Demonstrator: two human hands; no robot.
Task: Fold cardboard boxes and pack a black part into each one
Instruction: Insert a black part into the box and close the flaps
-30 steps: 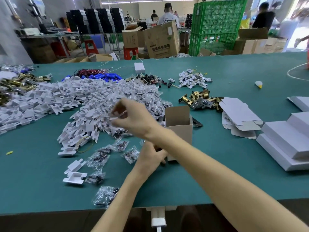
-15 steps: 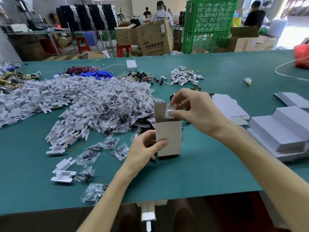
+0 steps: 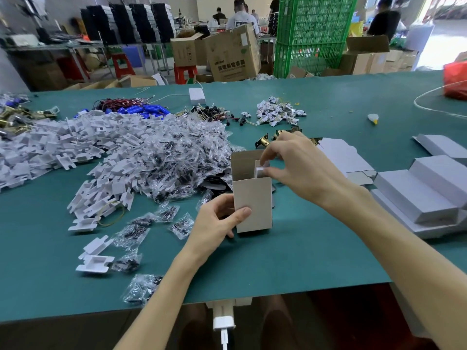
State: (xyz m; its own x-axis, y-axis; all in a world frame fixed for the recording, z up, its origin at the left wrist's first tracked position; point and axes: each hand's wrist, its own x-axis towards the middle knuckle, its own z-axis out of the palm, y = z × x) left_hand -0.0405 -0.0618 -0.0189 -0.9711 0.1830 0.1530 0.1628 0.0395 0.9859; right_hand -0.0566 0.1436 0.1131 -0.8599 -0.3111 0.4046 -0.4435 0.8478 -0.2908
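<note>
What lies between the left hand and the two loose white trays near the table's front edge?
Head view: a few small clear bags of black parts lie scattered between the left hand and the white trays.

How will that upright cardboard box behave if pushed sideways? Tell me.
Likely tippy: the cardboard box stands tall on a small base, and the left hand grips its lower corner. Probably light, since its walls look thin. Its raised top flap may flex while the right hand pinches a white insert at the mouth.
</note>
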